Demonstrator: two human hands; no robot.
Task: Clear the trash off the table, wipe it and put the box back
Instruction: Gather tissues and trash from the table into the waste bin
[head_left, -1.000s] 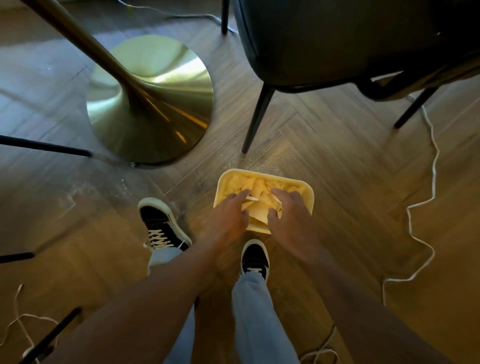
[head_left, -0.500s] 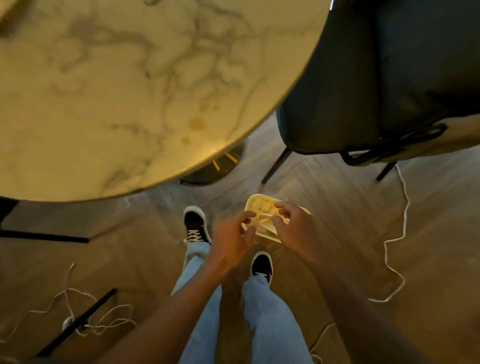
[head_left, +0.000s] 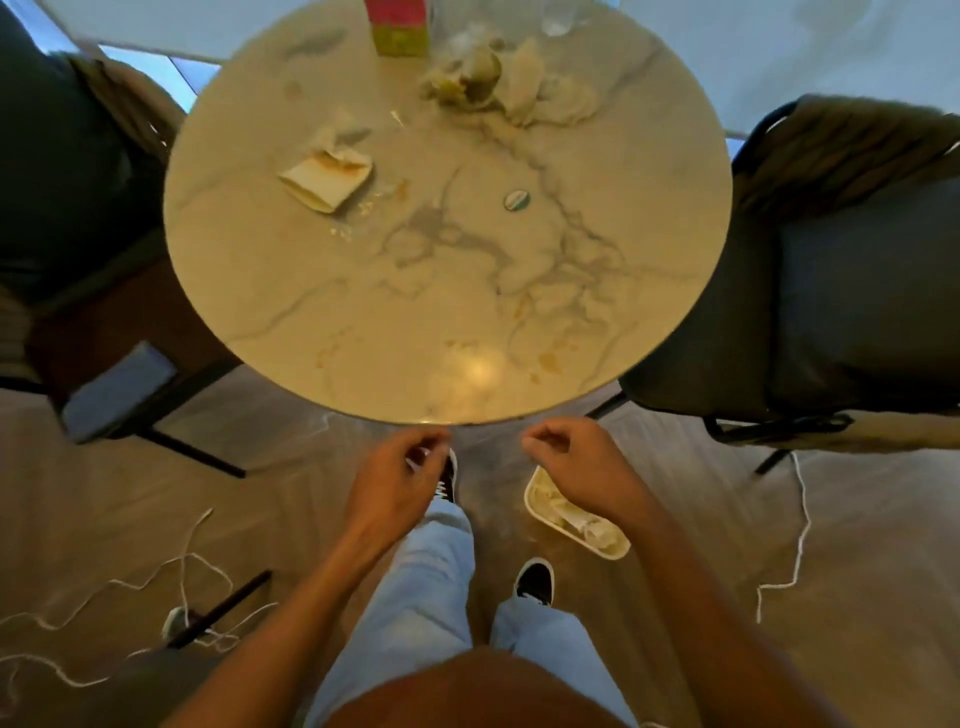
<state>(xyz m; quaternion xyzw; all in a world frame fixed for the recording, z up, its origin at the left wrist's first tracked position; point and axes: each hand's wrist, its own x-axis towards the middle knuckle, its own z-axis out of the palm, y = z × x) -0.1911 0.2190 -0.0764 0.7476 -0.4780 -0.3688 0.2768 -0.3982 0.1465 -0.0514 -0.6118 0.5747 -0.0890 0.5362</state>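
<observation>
My left hand (head_left: 387, 491) and right hand (head_left: 582, 467) hung loosely curled, grasping nothing, at lower centre just below the table (head_left: 311, 322) edge | trash tray (head_left: 540, 512) lay on the floor partly under my right wrist | napkins (head_left: 524, 85), wrapper (head_left: 327, 179) and box (head_left: 397, 26) sat across the tabletop, upper frame.

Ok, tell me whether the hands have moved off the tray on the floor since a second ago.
Yes. Both the left hand and right hand have lifted off the tray on the floor, now near the table edge.
</observation>
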